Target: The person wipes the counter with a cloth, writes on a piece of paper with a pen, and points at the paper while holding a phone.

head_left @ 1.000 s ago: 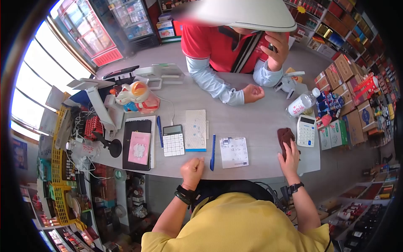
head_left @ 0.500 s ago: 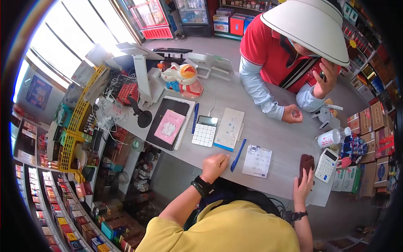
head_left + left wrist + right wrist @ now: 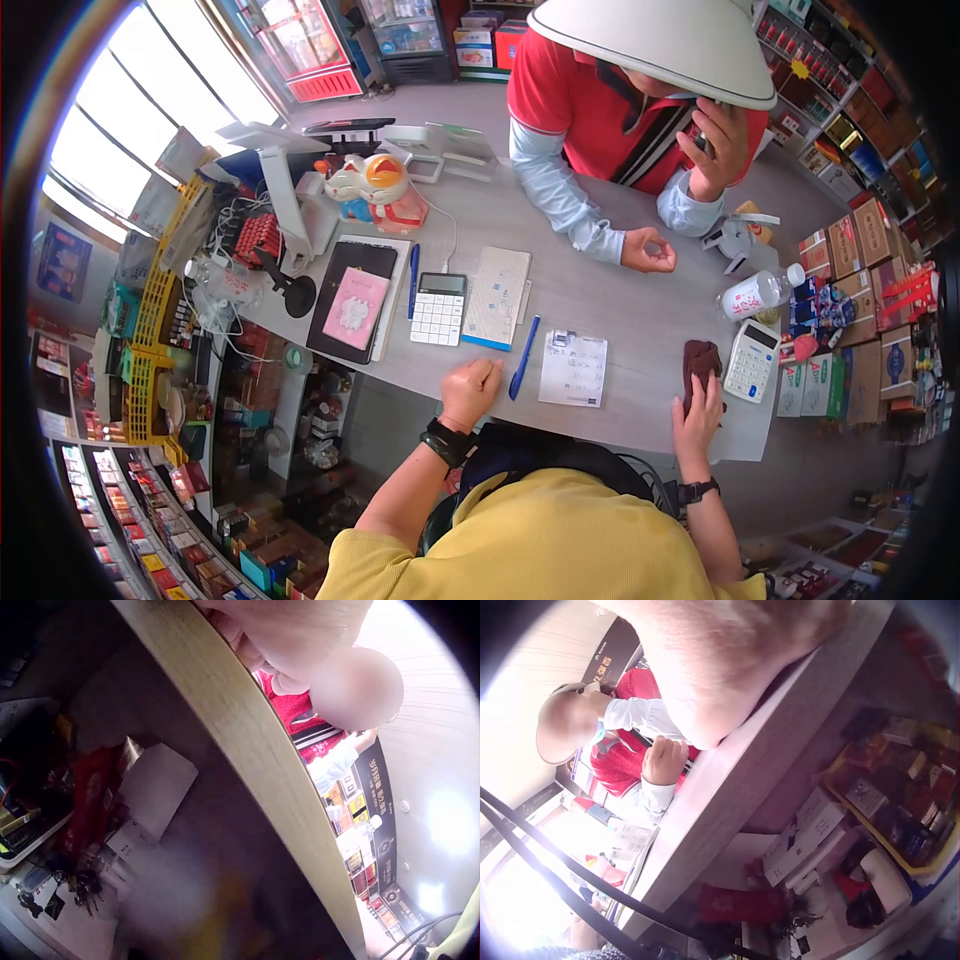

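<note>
Two bare hands are resting along the near side of a grey table [image 3: 640,335]. The left hand [image 3: 471,393], a dark band [image 3: 450,438] circling its wrist, is curling into a fist around nothing visible, its forearm angling in from the lower left. A blue pen [image 3: 525,357] is lying just beside its knuckles, and a patterned booklet [image 3: 498,295] is lying beyond them. The right hand [image 3: 698,415] is reaching forward, its wrist wearing a black watch [image 3: 697,491], its fingers stretching loosely over a brown cloth [image 3: 702,360] and touching it without clasping it. The cloth is lying bunched toward the table's right end, just beside a white calculator [image 3: 752,360]. Between the hands, a written sheet [image 3: 573,372] is lying flat. The right-wrist view is showing the heel of that hand at the table's edge; the left-wrist view is showing bent fingers above the rim. Across the table, a person in a red shirt [image 3: 565,95] is leaning in, holding a dark phone-like object [image 3: 702,143] near the head.
</note>
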### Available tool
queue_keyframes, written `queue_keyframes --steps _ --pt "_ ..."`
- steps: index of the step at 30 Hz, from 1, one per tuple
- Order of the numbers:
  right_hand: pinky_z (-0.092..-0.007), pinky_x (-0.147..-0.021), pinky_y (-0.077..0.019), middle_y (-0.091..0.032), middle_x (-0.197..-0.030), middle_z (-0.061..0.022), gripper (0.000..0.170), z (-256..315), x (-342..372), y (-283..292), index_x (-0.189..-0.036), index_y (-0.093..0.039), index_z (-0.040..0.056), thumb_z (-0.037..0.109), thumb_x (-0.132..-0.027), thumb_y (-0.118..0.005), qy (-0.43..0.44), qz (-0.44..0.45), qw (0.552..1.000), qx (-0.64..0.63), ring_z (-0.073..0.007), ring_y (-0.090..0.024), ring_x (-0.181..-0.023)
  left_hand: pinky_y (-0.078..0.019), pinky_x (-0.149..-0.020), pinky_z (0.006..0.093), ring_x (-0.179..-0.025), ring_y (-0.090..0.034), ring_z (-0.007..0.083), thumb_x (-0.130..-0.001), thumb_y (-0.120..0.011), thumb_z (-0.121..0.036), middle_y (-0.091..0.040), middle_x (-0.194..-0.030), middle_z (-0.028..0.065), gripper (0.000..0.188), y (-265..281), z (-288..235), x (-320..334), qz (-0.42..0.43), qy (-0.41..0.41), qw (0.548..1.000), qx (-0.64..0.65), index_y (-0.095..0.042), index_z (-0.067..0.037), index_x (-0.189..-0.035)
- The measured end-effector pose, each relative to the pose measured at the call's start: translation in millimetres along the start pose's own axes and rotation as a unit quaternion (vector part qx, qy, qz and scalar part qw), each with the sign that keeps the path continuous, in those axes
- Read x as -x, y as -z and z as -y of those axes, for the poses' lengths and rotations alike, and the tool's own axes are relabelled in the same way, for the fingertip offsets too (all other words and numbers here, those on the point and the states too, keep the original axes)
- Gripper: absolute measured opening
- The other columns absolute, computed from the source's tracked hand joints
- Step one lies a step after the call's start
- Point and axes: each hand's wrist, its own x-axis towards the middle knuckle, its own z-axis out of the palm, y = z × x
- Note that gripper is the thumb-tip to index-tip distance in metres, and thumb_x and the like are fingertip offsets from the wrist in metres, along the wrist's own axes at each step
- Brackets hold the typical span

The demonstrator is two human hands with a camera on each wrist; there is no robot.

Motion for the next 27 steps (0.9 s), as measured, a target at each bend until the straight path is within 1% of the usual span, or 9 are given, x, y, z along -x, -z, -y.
queue_keyframes --steps 5,10,12,14,16,27 --pt "-0.055 -0.114 -0.0275 -0.036 -0.153 -0.0194 0.058 2.5 0.2 2.8 -0.142 -0.047 0.0111 0.027 -0.09 -0.065 0.005 0.0 1.0 -0.004 -0.042 -0.033 -0.14 -0.0419 -0.048 0.0433 -0.054 -0.055 0.0349 -0.09 -0.069 -0.02 -0.055 -0.061 0.0127 0.034 1.3 -1.0 -0.8 0.002 0.002 1.0 0.0 -0.052 -0.007 -0.064" --pt "-0.0546 -0.114 -0.0278 -0.036 -0.153 -0.0192 0.056 4.4 -0.7 5.4 -0.141 -0.049 0.0095 0.028 -0.091 -0.064 0.002 0.003 1.0 0.006 -0.0416 -0.033 -0.141 -0.0407 -0.048 0.0433 -0.052 -0.054 0.0345 -0.089 -0.07 -0.019 -0.053 -0.059 0.0129 0.034 -1.6 2.8 0.6 0.005 0.004 1.0 0.004 -0.051 -0.007 -0.063" --pt "-0.0531 -0.114 -0.0266 -0.034 -0.155 -0.0191 0.057 5.8 -0.7 5.9 -0.143 -0.046 0.0093 0.025 -0.091 -0.064 0.003 0.004 1.0 -0.003 -0.0411 -0.031 -0.142 -0.0408 -0.048 0.0433 -0.052 -0.055 0.0345 -0.089 -0.07 -0.019 -0.054 -0.06 0.0128 0.034 -0.4 0.8 -0.5 0.003 0.003 1.0 0.002 -0.051 -0.007 -0.063" --pt "-0.0531 -0.114 -0.0267 -0.033 -0.155 -0.0191 0.057 6.2 -1.2 5.7 -0.143 -0.046 0.0095 0.026 -0.091 -0.064 0.003 0.005 1.0 -0.003 -0.0412 -0.031 -0.142 -0.0409 -0.048 0.0433 -0.053 -0.055 0.0345 -0.089 -0.07 -0.019 -0.054 -0.06 0.0128 0.034 1.1 -2.4 -1.4 0.004 0.002 1.0 0.0 -0.051 -0.007 -0.063" --pt "-0.0531 -0.114 -0.0269 -0.033 -0.155 -0.019 0.057 4.8 -0.4 5.5 -0.143 -0.046 0.0097 0.026 -0.091 -0.064 0.002 0.005 1.0 -0.004 -0.0412 -0.031 -0.141 -0.0379 -0.046 0.0414 -0.05 -0.05 0.0346 -0.089 -0.071 -0.014 -0.05 -0.059 0.0147 0.037 1.6 -4.3 -2.7 -0.01 -0.002 1.0 0.012 -0.046 -0.005 -0.063" --pt "-0.0531 -0.113 -0.0279 -0.034 -0.154 -0.0185 0.057 4.7 -0.9 4.5 -0.142 -0.046 0.0096 0.026 -0.091 -0.064 0.012 -0.007 1.0 -0.004 -0.0412 -0.032 -0.141 -0.0372 -0.047 0.0412 -0.05 -0.049 0.0338 -0.089 -0.071 -0.014 -0.049 -0.058 0.0143 0.038 1.7 -3.7 -3.0 -0.008 -0.006 1.0 0.002 -0.045 -0.005 -0.062"
